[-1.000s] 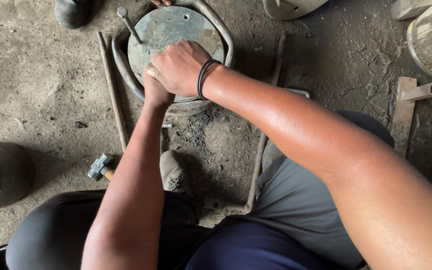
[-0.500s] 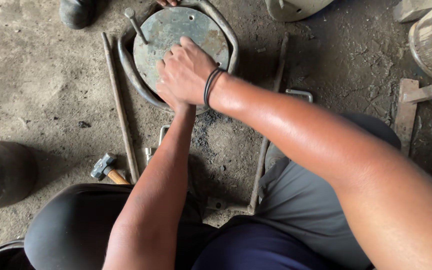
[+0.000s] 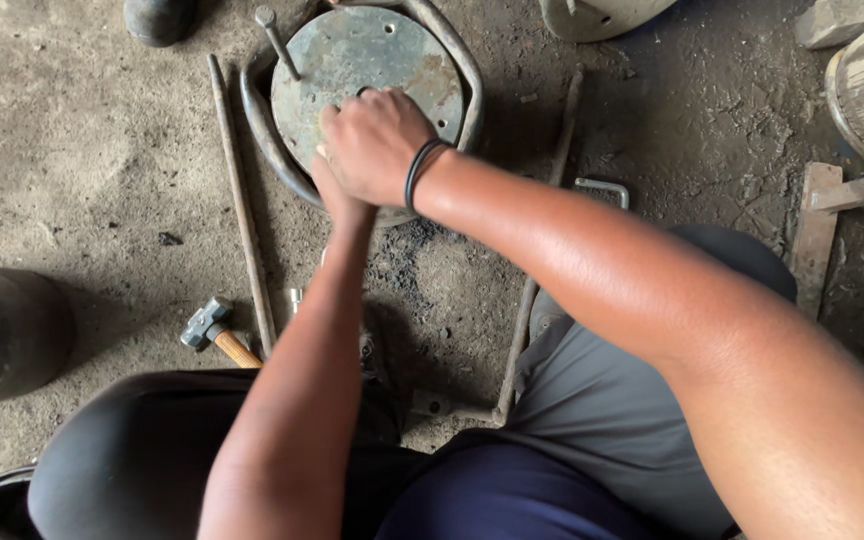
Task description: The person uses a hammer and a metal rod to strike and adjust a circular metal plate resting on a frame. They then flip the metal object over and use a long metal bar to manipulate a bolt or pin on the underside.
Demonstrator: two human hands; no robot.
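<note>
Steel, dark and cylindrical, is my first entry: a drum (image 3: pixel 2 335) lying on the dirt floor (image 3: pixel 82 150) well left of the round metal plate (image 3: pixel 362 60), my reference point. Between drum and plate I note a small hammer (image 3: pixel 208 325) with a wooden handle, below and left of the plate, and a long thin rod (image 3: pixel 242 200) lying just left of it. A bolt (image 3: pixel 277 42) stands tilted at the plate's upper left edge, and a bent metal bar (image 3: pixel 457 70) curves round the plate's rim.

The plate lies flat on the floor at top centre. On its lower edge I see my left hand (image 3: pixel 332 195), mostly covered; I cannot tell how its fingers are set. My right hand (image 3: pixel 377 145), with a black band at the wrist, lies over it, fingers (image 3: pixel 337 120) curled down onto the plate's face, pressing rather than enclosing it.

Right of the plate a second rod (image 3: pixel 542 250) lies on the floor, then wooden offcuts (image 3: pixel 822 215) well to the right.
</note>
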